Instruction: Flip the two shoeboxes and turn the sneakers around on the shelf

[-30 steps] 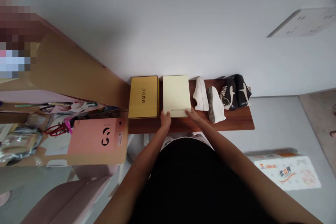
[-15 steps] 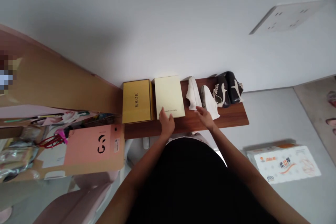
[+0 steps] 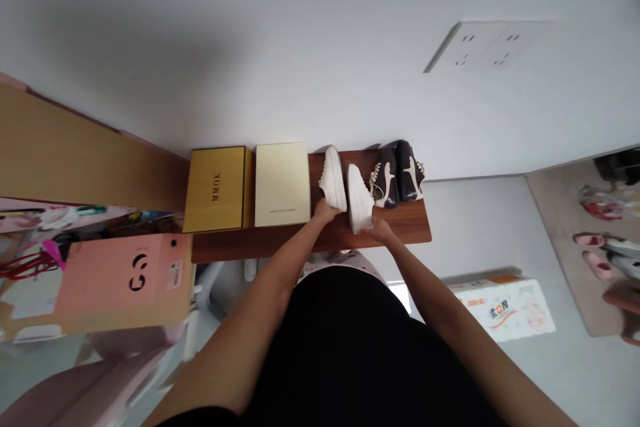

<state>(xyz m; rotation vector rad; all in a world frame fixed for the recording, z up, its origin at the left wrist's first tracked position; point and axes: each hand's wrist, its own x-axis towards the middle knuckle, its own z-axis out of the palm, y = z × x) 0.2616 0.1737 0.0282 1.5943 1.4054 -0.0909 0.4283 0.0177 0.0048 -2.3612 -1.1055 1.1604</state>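
Note:
Two white sneakers rest side by side on a narrow brown wooden shelf (image 3: pixel 320 237). My left hand (image 3: pixel 327 211) grips the heel end of the left white sneaker (image 3: pixel 333 180), with its fingers partly hidden by the shoe. At the heel of the right white sneaker (image 3: pixel 359 197), my right hand (image 3: pixel 379 229) has its fingers closed on the shoe. Just right of them stands a pair of dark sneakers with cream trim, the nearer dark sneaker (image 3: pixel 385 180) beside the farther dark sneaker (image 3: pixel 409 173).
Left of the shoes stand a cream box (image 3: pixel 283 180) and a gold box (image 3: pixel 215 190). A pink box (image 3: pixel 110 273) lies on a cluttered surface at left. On the floor at right are a white tissue pack (image 3: pixel 515 310) and pink slippers (image 3: pixel 597 265). A socket plate (image 3: pixel 487 45) juts from the wall.
My left hand has left the cream box and closed on the left white sneaker. My right hand has taken hold of the right one, which is now turned straighter. The view has shifted right.

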